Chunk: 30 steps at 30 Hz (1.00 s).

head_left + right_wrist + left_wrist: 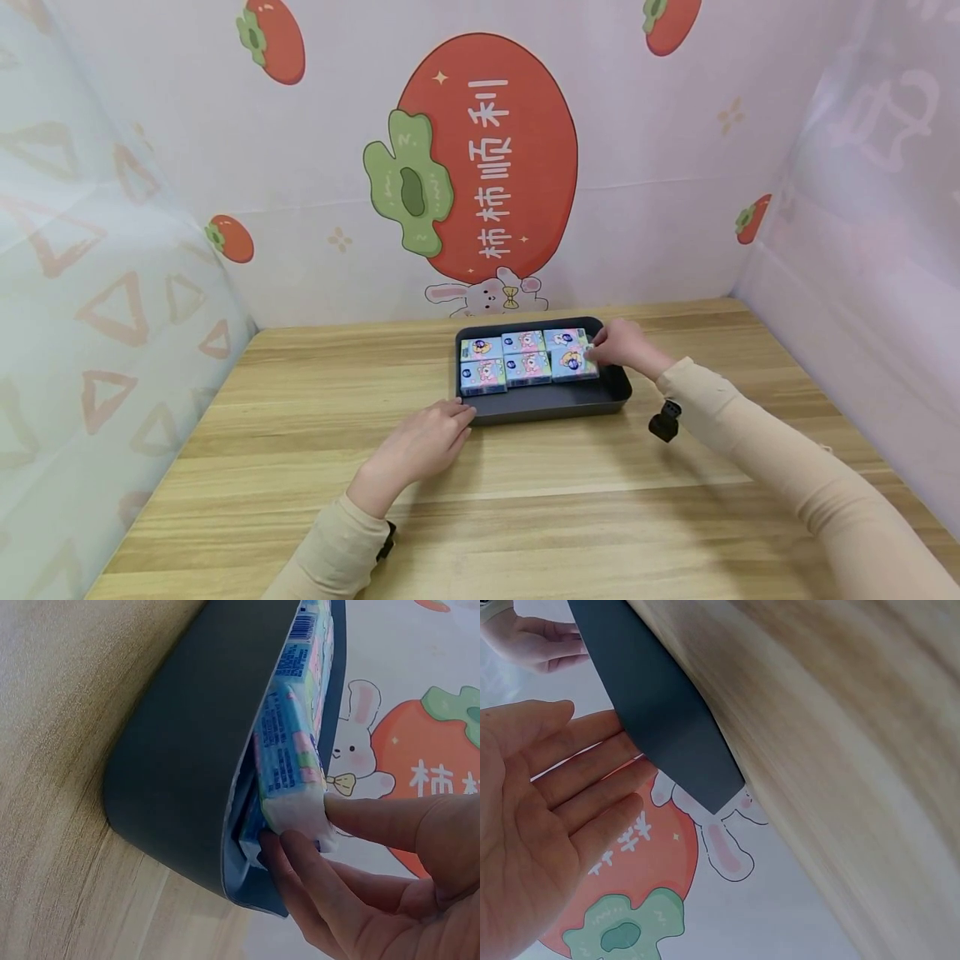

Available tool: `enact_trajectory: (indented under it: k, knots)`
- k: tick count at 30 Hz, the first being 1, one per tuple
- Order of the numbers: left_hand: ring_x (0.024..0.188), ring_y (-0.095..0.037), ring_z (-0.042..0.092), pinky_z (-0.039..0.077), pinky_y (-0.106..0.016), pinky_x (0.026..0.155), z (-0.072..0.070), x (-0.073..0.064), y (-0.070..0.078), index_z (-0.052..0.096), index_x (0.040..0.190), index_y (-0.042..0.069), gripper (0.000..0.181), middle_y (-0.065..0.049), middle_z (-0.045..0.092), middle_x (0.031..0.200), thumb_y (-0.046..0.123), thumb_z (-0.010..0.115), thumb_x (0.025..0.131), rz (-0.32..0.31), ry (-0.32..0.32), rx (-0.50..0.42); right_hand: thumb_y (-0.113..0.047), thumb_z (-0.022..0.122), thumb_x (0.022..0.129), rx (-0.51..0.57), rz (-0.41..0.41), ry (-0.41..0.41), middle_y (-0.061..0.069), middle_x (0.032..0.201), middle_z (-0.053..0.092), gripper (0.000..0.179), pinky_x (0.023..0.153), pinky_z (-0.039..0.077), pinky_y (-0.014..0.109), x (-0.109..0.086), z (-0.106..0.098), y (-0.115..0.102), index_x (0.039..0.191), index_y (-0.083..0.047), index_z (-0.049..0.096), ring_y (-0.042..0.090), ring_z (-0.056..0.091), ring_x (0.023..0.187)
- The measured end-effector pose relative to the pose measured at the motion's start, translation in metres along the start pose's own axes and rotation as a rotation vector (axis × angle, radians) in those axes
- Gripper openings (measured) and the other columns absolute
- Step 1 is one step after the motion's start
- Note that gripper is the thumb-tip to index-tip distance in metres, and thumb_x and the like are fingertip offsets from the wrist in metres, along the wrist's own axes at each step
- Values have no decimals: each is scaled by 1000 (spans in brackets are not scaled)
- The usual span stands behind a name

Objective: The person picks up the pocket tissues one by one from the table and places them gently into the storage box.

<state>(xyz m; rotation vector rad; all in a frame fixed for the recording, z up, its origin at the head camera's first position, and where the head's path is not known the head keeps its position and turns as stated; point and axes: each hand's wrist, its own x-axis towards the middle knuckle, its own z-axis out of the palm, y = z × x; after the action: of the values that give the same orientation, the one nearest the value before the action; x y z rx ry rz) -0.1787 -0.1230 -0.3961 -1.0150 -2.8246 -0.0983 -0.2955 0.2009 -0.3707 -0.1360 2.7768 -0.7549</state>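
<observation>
Several blue tissue packs with cartoon prints lie in two rows inside a dark grey tray. My right hand reaches over the tray's right end. Its thumb and fingers pinch the end of the front right tissue pack, which sits tilted over another pack in the right wrist view. At the tray's front left corner, my left hand touches the rim with its fingertips. The left wrist view shows those fingers nearly straight against the tray wall, with the palm holding nothing.
The tray stands on a wooden table near its back edge. Behind it rises a white backdrop printed with persimmons and a rabbit. Patterned side sheets flank the table. A small black device is worn at the right wrist.
</observation>
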Motion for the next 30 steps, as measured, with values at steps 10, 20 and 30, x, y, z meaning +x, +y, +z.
enact_trajectory:
  k: [10,20,30]
  knots:
    - [114,-27,61,51,-39,97,0,0,0,65,118,2,30,-13,66,118,17,56,94,-5,-10,6,-20,68,86,-10,-4,47,9,77,73,25,72,55,35,8,6,3,96,2,73,17,66,72]
    - [115,-27,60,51,-39,98,-1,0,1,65,118,1,30,-13,65,118,17,56,95,-10,-18,-8,-17,67,87,1,20,63,6,71,69,21,61,49,26,9,11,2,93,2,73,16,59,67]
    - [114,-28,60,51,-40,98,-1,0,1,65,118,1,29,-14,66,118,17,56,95,-10,-8,-10,-17,65,88,-18,-3,78,4,66,66,19,58,45,24,9,13,2,84,0,73,16,56,63]
